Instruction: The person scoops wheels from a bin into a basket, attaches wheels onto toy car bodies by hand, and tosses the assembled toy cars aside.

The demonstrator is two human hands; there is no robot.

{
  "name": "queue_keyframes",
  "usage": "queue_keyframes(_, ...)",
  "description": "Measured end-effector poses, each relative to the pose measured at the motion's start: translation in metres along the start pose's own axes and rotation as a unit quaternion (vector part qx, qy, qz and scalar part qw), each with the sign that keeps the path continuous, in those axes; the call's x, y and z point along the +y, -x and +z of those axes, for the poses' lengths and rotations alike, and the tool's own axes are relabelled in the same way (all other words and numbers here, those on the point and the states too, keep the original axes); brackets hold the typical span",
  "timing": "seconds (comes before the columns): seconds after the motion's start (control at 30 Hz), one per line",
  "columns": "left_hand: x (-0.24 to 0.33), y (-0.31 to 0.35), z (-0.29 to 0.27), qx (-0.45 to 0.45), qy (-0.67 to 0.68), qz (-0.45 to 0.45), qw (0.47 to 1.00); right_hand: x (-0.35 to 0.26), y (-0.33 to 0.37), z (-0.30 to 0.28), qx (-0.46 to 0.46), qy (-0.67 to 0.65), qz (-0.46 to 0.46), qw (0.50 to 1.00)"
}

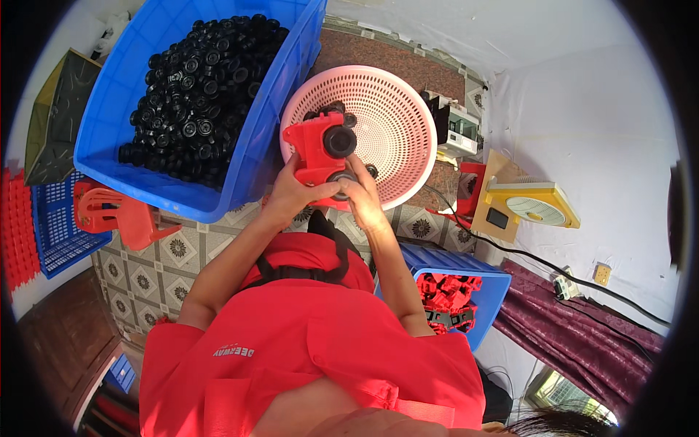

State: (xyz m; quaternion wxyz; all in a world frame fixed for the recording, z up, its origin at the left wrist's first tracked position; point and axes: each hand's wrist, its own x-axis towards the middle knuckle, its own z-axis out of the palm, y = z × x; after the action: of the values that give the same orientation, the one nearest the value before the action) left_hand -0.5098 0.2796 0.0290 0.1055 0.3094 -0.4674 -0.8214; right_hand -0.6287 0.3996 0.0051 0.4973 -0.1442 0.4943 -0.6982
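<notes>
Both hands hold a red plastic toy vehicle (309, 140) over the near left part of a pink perforated basket (397, 95). My left hand (293, 191) grips its near left side, the thumb reaching across toward the near end. My right hand (364, 195) has its fingers on a black wheel (341, 179) at the toy's near end. Another black wheel (339, 141) shows on the toy's right side, farther up. A few loose black wheels (372, 170) lie in the basket, some partly hidden behind the toy.
At the left, a big blue bin (251, 146) holds a heap of black wheels (200, 95). To the right of my body stands a blue crate (486, 291) with red toy parts (448, 293). A yellow fan (539, 204), a black cable (539, 260) and a red chair (135, 218) are nearby.
</notes>
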Motion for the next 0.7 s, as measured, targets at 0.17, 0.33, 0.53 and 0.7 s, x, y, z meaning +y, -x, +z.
queue_keyframes(0.17, -0.009, 0.003, 0.004, 0.037, -0.015, 0.043, 0.998, -0.005, -0.004, -0.003, -0.059, 0.022, -0.015, 0.998)
queue_keyframes(0.33, -0.006, 0.008, -0.007, -0.012, -0.12, 0.048, 0.991, -0.018, -0.004, -0.018, -0.106, 0.075, -0.022, 0.991)
queue_keyframes(0.53, -0.028, 0.021, -0.055, -0.143, 0.347, -0.128, 0.918, -0.076, -0.015, 0.016, -0.331, 0.514, -0.316, 0.725)
queue_keyframes(0.7, -0.024, 0.018, -0.053, -0.118, 0.316, -0.084, 0.938, -0.033, -0.114, -0.026, -0.122, 0.234, -0.004, 0.964)
